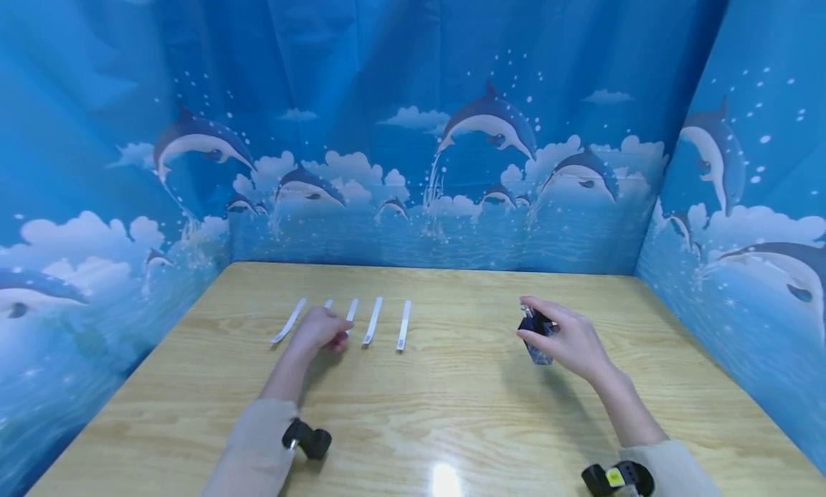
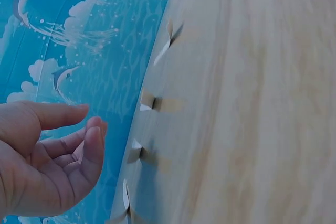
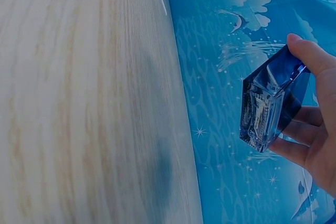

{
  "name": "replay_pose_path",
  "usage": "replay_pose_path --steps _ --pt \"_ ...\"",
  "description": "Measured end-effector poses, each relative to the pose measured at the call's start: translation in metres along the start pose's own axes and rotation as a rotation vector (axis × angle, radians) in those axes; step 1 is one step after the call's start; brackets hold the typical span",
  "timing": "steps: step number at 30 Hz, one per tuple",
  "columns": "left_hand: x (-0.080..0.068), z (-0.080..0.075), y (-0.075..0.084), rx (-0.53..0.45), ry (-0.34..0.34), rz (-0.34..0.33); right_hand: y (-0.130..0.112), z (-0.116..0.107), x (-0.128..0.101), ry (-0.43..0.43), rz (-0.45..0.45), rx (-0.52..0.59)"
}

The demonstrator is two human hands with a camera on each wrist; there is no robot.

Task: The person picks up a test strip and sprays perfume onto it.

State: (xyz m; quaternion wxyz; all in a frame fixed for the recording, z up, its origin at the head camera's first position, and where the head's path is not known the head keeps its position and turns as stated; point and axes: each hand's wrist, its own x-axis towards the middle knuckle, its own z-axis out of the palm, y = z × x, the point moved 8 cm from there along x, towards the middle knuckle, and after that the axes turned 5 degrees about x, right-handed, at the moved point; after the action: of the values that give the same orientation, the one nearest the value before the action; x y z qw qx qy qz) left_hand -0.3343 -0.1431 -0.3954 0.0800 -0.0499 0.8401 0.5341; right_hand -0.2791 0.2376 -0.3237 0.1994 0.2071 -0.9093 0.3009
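Note:
My right hand (image 1: 576, 343) grips a dark blue glass perfume bottle (image 1: 539, 353) with a silver sprayer neck, thumb on one side and fingers on the other. In the right wrist view the bottle (image 3: 262, 106) shows its faceted clear base, tilted and raised over the table. Over the row of white paper strips hovers my left hand (image 1: 323, 330), fingers loosely bent and nothing between them in the left wrist view. It partly covers two strips. The leftmost strip (image 1: 288, 321) lies slanted; another strip (image 1: 373, 321) and the rightmost strip (image 1: 404, 326) lie right of the hand.
Both hands are over a light wooden table (image 1: 452, 404). A blue curtain (image 1: 387, 239) printed with dolphins and clouds hangs along the table's back, left and right sides. Several strips have ends that curl up from the wood.

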Motion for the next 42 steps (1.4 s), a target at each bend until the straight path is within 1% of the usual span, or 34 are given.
replay_pose_path --steps 2,5,11,15,20,23,26,30,32,35,39,42 --pt "0.002 0.002 0.004 -0.009 0.003 0.012 0.000 0.000 0.000 -0.003 0.003 0.003" --pt "0.003 0.005 0.007 -0.027 0.011 0.011 0.000 -0.001 0.000 -0.006 0.003 -0.001" --pt "0.005 0.014 0.009 0.028 0.009 0.016 0.000 -0.001 -0.001 -0.009 0.010 -0.005" --pt "0.005 0.019 0.009 0.039 -0.003 0.008 -0.001 -0.002 0.000 -0.009 0.004 -0.008" --pt "0.006 0.022 0.008 0.043 -0.010 -0.017 -0.002 -0.002 0.000 -0.010 -0.008 -0.011" --pt "0.006 0.023 0.006 0.065 -0.018 -0.039 -0.001 -0.002 0.000 -0.015 -0.007 -0.010" --pt "0.008 0.026 0.002 0.090 -0.038 -0.082 -0.001 -0.001 -0.001 -0.023 -0.006 -0.004" --pt "0.010 0.031 -0.005 0.083 -0.067 -0.128 -0.001 0.000 -0.003 -0.030 -0.011 0.009" --pt "0.011 0.034 -0.007 0.068 -0.073 -0.129 -0.001 0.000 -0.003 -0.030 -0.013 0.015" --pt "0.011 0.036 -0.006 0.061 -0.068 -0.110 0.000 0.001 -0.003 -0.026 -0.014 0.018" --pt "0.012 0.037 -0.004 0.071 -0.059 -0.096 0.000 0.000 -0.003 -0.018 -0.020 0.013" --pt "0.013 0.039 -0.005 0.076 -0.057 -0.110 0.001 0.001 -0.003 -0.017 -0.023 0.010"
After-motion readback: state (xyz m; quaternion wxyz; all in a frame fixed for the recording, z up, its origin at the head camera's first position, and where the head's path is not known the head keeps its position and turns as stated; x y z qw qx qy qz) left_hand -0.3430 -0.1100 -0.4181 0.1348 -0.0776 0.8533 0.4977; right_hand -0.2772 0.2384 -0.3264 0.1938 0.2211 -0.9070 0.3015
